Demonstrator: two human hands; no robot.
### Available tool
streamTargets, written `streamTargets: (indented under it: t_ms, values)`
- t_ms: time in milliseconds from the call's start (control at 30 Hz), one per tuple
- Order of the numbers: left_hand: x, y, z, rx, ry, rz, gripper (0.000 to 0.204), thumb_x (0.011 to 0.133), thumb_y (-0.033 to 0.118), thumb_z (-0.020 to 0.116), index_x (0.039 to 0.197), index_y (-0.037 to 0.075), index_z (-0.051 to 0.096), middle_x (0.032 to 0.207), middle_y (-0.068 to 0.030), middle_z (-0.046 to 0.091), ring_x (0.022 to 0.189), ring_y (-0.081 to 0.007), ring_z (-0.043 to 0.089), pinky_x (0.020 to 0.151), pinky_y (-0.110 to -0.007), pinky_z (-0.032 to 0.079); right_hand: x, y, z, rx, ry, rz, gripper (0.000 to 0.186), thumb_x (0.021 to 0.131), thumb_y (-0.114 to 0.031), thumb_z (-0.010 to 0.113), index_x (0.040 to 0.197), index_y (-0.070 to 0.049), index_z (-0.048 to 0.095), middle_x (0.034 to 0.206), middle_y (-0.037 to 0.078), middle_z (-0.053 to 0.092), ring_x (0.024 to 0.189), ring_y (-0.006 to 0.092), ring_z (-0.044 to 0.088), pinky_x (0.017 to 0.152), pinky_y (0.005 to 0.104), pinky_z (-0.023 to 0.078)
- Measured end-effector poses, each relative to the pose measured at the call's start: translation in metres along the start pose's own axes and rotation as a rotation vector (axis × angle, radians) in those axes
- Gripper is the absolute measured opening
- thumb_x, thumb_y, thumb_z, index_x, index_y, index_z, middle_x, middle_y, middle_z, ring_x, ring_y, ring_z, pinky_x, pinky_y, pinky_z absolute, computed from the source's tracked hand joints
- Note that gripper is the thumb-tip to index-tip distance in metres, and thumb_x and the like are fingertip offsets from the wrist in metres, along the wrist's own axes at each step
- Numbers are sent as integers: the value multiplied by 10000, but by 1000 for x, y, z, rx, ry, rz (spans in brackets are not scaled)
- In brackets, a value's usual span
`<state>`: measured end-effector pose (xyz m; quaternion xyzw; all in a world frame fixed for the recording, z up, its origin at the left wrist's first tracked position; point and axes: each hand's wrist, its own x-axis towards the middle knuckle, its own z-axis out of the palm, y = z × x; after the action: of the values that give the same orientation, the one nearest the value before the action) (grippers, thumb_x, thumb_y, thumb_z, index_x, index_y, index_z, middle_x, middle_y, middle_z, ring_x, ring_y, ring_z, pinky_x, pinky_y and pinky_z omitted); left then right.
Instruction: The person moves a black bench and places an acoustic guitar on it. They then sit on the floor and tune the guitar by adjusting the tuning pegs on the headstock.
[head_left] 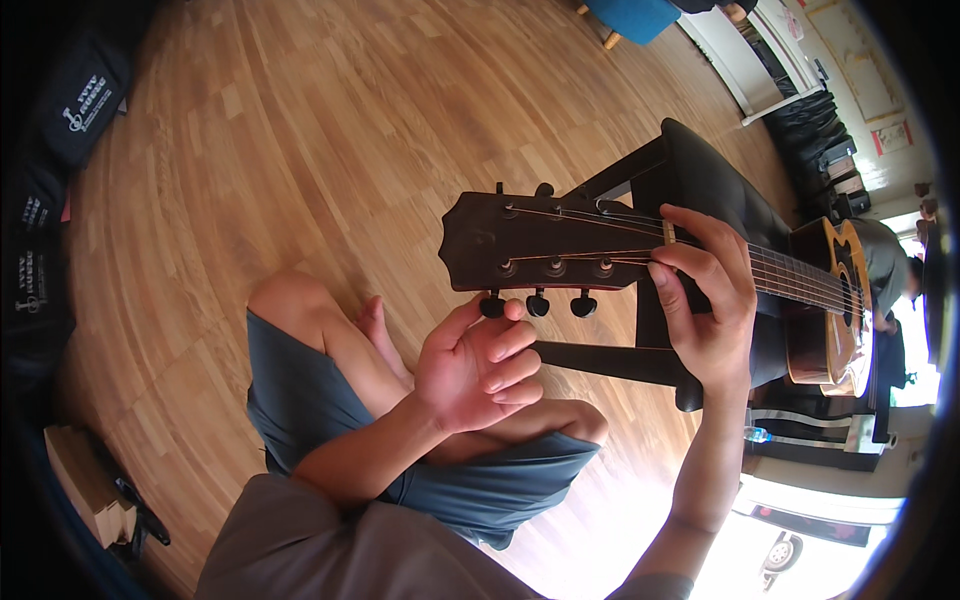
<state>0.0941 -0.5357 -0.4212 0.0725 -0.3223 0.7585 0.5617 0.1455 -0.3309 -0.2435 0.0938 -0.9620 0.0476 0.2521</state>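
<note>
Wood-plank floor in warm brown tones fills most of the frame, its boards bending toward the rim. A black padded stool stands right of centre. At the upper edge sits a blue seat with a pale wooden leg; white furniture is at the upper right, near a pale wall bearing a small red-and-white picture. Black bags line the left edge above a brown box. Strong light washes the lower right, whitening the floor.

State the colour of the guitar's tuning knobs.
The tuning knobs are black, clearest in the head view.
</note>
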Motion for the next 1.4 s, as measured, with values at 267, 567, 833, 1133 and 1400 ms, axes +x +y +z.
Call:
streamTargets:
  t_ms: [267, 567, 833, 1133, 1400]
  values:
    - [3, 0, 0, -70, -52, -24, 407, 1147, 401, 313, 1207, 121, 603, 846, -6, 531, 712, -149, 535, 717, -331, 431, 1, -1, 1, -23, -44, -11, 198, 849, -95, 799, 1005, -93, 678, 1210, 158, 714, 1034, 358, 673, 944, 455, 493]
    - [-2, 5, -2, 39, -25, -12, 489, 1116, 464, 282, 1260, 95, 568, 861, -67, 556, 745, -219, 562, 749, -374, 436, 2, -1, 2, -10, -44, 3, 206, 840, -97, 806, 1001, -95, 677, 1195, 162, 721, 1028, 354, 677, 965, 479, 499]
    - [-3, 4, -7, 44, -55, -28, 578, 1104, 515, 265, 1362, 92, 562, 886, -74, 561, 780, -225, 568, 767, -383, 433, 1, 1, 2, 7, -31, 3, 219, 835, -82, 802, 994, -82, 653, 1193, 170, 721, 1028, 358, 690, 982, 490, 498]
    - [-3, 3, -6, 129, -29, -16, 574, 1111, 504, 226, 1322, 113, 588, 876, -53, 559, 727, -187, 551, 726, -357, 448, 0, 1, 0, 6, -37, 23, 232, 827, -52, 788, 986, -81, 621, 1192, 165, 725, 1033, 356, 692, 999, 490, 489]
    - [-8, 8, -1, 399, 55, 24, 559, 1109, 497, 303, 1245, 57, 619, 920, -108, 630, 773, -225, 604, 741, -364, 453, -1, 0, 0, 4, -23, 33, 237, 825, -54, 788, 994, -79, 624, 1196, 142, 727, 1051, 355, 684, 1003, 481, 488]
